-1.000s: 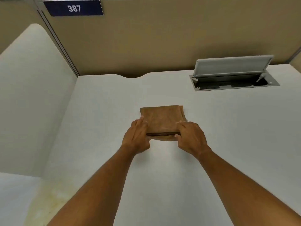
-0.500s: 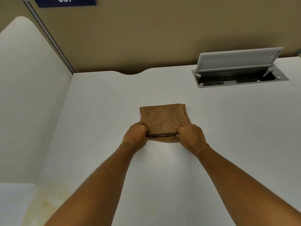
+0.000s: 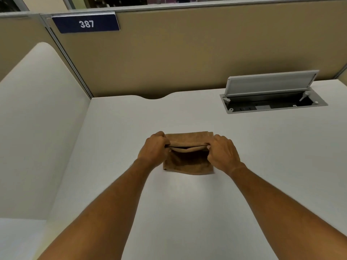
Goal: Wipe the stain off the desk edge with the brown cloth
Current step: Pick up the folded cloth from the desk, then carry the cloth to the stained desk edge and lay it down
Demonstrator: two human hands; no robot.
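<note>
Both hands grip the brown cloth point(image 3: 187, 162) at centre frame. Left hand point(image 3: 155, 149) pinches the left end of the top fold, fingers curled closed over the edge; right hand point(image 3: 223, 153) pinches the right end the same way. The top layer is raised clear of the lower layers, which rest on the desk point(image 3: 262, 175), so a dark pocket shows between them. Judgement: the two-corner hold is for opening or picking up the folded cloth before carrying it to the stain.

Cloth: soft, matte, towel-like nap, folded to a rough rectangle, sagging between the pinch points. Desk: smooth white laminate, faint sheen, with a curved notch in its far edge at upper centre.

Stain: a faint yellowish tinge at lower left of frame point(image 3: 44, 246), too weak to confirm. Wiping not yet begun.

Cable box point(image 3: 272, 104) at upper right, grey metal, lid propped open. Tan fabric partition point(image 3: 187, 53) behind; blue "387" sign point(image 3: 86, 23) upper left.
</note>
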